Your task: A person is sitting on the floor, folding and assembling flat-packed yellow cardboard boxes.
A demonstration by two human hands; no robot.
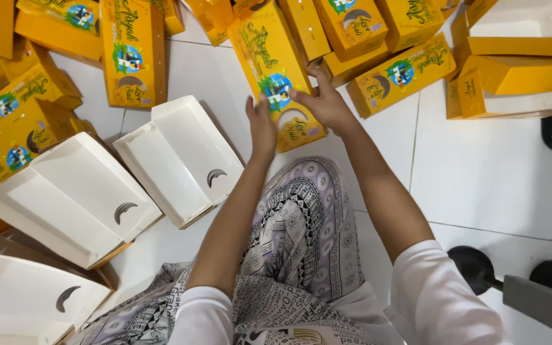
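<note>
Looking down from the head view, both hands close on one long yellow printed cardboard box (278, 73) lying on the white tiled floor (487, 172), just beyond the person's patterned lap. The left hand (262, 124) presses its near left edge with fingers laid flat, and the right hand (327, 102) spreads over its right side, so each grip is a loose hold on the carton rather than a tight clasp. Other yellow boxes (132, 51) crowd the floor's far edge, touching or overlapping this one, so lifting it could drag a neighbour along or tip the pile. The thin card could also buckle or crease under a hard squeeze. Open white box blanks with crescent cut-outs (183, 160) lie near the left elbow and might be nudged or crushed. Hidden: the held box's far end under neighbouring cartons, both thumbs, whether its flaps are shut, and the dark object (480, 268) cut off at the lower right
</note>
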